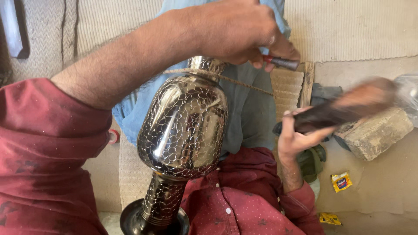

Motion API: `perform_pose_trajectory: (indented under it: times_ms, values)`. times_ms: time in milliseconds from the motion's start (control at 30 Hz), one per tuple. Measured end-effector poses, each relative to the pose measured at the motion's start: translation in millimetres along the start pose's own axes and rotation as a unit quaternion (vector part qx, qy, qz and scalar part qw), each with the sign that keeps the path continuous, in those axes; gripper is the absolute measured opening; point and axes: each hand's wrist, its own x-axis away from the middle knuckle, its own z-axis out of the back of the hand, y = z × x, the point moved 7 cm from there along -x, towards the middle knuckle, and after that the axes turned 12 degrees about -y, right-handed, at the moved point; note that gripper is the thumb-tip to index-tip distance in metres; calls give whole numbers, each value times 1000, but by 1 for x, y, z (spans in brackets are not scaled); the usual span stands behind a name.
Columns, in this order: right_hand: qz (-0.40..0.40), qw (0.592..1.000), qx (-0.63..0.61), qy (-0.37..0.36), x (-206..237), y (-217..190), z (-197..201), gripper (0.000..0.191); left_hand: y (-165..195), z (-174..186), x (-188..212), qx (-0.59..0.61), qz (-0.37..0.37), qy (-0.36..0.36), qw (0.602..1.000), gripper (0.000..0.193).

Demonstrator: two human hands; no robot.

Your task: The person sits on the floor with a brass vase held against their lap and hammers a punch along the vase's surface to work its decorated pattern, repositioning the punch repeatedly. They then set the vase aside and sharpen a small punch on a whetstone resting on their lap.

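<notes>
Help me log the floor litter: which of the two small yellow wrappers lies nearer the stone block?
The upper yellow wrapper, with a blue patch, just below the stone block. The other wrapper lies lower, near the frame's bottom edge.

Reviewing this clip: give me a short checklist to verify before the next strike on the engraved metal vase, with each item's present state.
1. Left hand grips the chisel-like tool firmly: ok.
2. Tool tip seated on the vase: cannot tell, the hand hides it.
3. Right hand holds the wooden mallet: ok, though blurred by motion.
4. Cord across the vase neck is taut: ok.
5. Vase foot steady on the ground: cannot tell.
</notes>
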Motion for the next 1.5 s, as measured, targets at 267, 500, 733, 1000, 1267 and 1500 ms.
perform_pose_trajectory:
  times_ms: [267,500,733,1000,1267,1500]
  values:
    - [17,997,-76,15,-5,-1,3,104,-3,1,6,-28,-30,50,998,52]
    - [28,999,-35,-4,-7,-3,-7,100,-5,-1,3,-38,-6,20,999,54]
    - [16,997,58,-54,-13,2,-16,95,-1,1,9,-56,-29,60,996,51]
    - [50,980,143,-133,-21,13,3,100,-1,2,27,-35,-19,135,990,57]
    - [27,983,105,-147,-31,29,46,91,2,-8,59,-53,31,239,969,47]
    - [203,890,337,-229,-54,-16,46,94,3,-22,78,-84,80,288,951,52]
